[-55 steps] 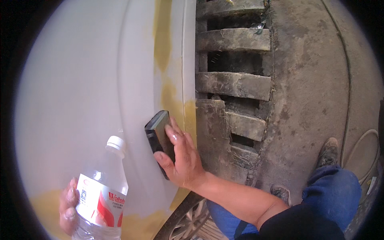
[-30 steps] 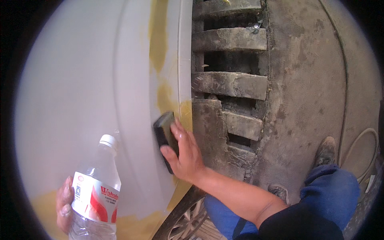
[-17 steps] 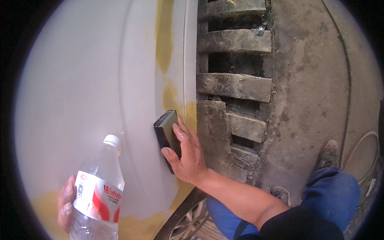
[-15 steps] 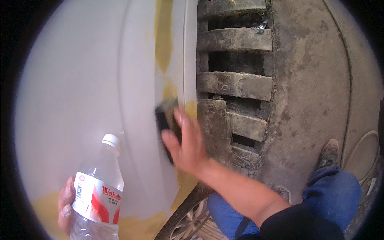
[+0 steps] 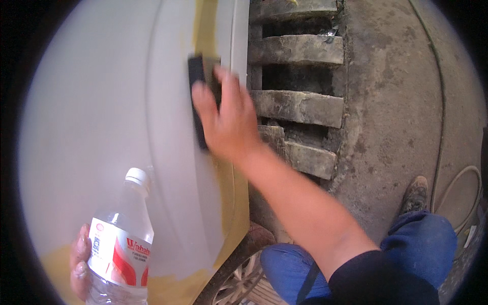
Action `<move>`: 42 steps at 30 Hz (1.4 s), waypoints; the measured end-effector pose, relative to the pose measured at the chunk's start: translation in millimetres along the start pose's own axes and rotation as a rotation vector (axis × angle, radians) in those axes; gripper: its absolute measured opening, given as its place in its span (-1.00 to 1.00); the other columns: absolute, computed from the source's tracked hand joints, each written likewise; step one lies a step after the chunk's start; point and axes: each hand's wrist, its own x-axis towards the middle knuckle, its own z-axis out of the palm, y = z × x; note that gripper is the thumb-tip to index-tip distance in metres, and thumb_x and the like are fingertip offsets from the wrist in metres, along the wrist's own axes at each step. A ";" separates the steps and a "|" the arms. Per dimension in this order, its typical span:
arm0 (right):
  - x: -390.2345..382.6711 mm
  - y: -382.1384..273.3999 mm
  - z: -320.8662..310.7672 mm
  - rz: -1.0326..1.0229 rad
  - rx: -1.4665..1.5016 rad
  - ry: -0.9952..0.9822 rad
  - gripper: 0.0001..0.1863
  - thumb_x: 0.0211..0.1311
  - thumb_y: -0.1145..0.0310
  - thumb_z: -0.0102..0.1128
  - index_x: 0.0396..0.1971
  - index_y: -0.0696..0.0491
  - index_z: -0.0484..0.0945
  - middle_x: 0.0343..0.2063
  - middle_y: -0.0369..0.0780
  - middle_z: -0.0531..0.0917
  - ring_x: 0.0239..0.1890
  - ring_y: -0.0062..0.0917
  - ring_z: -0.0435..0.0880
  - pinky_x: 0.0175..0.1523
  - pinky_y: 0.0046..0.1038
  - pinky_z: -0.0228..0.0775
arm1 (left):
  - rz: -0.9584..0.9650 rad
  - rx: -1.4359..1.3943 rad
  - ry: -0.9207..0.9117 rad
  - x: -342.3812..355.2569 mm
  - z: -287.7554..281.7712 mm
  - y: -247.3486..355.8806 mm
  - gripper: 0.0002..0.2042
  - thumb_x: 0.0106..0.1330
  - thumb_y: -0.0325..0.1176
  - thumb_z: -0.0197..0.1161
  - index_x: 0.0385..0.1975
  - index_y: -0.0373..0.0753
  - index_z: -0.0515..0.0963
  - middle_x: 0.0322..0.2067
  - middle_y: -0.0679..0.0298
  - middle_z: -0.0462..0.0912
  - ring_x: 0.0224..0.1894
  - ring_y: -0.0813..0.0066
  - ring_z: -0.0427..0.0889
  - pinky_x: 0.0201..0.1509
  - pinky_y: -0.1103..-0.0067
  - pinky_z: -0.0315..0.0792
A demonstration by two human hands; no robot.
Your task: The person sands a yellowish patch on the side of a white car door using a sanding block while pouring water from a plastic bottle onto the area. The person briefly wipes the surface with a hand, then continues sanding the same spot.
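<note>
My right hand (image 5: 231,122) is wrapped round a long black sanding block (image 5: 196,76) and presses it flat against a white car body panel (image 5: 91,127). The block lies lengthwise along the panel's edge, over a strip of yellowish filler (image 5: 207,25). Lower down, more filler shows beside the same edge. At the lower left my left hand (image 5: 80,262) grips a clear plastic bottle (image 5: 122,249) by its side. The bottle stands upright with its white cap on and a red and white label. Only the fingertips of that hand show; the rest is behind the bottle.
Right of the panel runs a floor drain with concrete slats (image 5: 300,109) and dark gaps. A thin hose (image 5: 441,127) curls along the concrete floor (image 5: 386,76). My jeans-clad knees and a shoe (image 5: 416,195) are at lower right, near a spoked wheel (image 5: 239,282).
My right hand has slid the sanding block up along the panel's edge, away from me. My left hand and the bottle have hardly moved.
</note>
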 end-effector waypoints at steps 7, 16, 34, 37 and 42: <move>-125.0 -18.4 -9.3 -0.035 0.063 -0.085 -0.33 0.35 0.19 0.18 0.28 0.31 0.20 0.23 0.23 0.38 0.15 0.11 0.48 0.23 0.00 0.32 | 0.069 0.078 -0.006 -4.5 -3.6 -6.2 -0.53 0.35 -0.20 0.15 0.17 -0.35 0.44 0.17 -0.02 0.49 0.28 0.22 0.45 0.36 0.28 0.39; -23.9 11.6 10.1 0.127 -0.079 -0.041 -0.39 0.40 0.08 0.10 0.21 0.25 0.29 0.00 0.17 0.53 -0.02 0.12 0.51 0.11 0.00 0.36 | 0.478 0.590 0.145 -0.9 37.2 -21.0 -0.55 0.22 -0.18 0.24 0.02 -0.37 0.51 -0.07 0.10 0.61 0.02 0.29 0.60 0.20 0.38 0.50; -166.0 -1.9 -18.6 0.097 0.002 -0.204 -0.39 0.40 0.14 0.10 0.24 0.29 0.26 0.24 0.26 0.36 0.27 0.14 0.37 0.32 -0.03 0.24 | 0.194 0.303 -0.079 -1.1 -17.7 -15.1 -0.63 0.38 -0.36 0.16 0.17 -0.22 0.46 0.14 -0.05 0.50 0.22 0.15 0.50 0.35 0.23 0.39; -101.2 26.5 -8.2 0.136 -0.137 -0.165 -0.38 0.40 0.14 0.12 0.24 0.29 0.25 0.24 0.24 0.37 0.26 0.15 0.38 0.33 -0.01 0.22 | 0.017 0.049 -0.111 -0.2 4.5 -14.8 -0.62 0.39 -0.37 0.16 0.20 -0.18 0.43 0.16 -0.05 0.48 0.23 0.13 0.48 0.37 0.21 0.37; -106.7 26.3 -7.6 0.173 -0.143 -0.200 -0.36 0.38 0.11 0.13 0.22 0.30 0.26 0.26 0.21 0.35 0.25 0.15 0.38 0.32 0.01 0.20 | 0.019 -0.002 -0.190 7.6 29.5 -13.7 -0.58 0.40 -0.39 0.17 0.25 -0.13 0.38 0.20 -0.06 0.45 0.27 0.09 0.45 0.39 0.16 0.34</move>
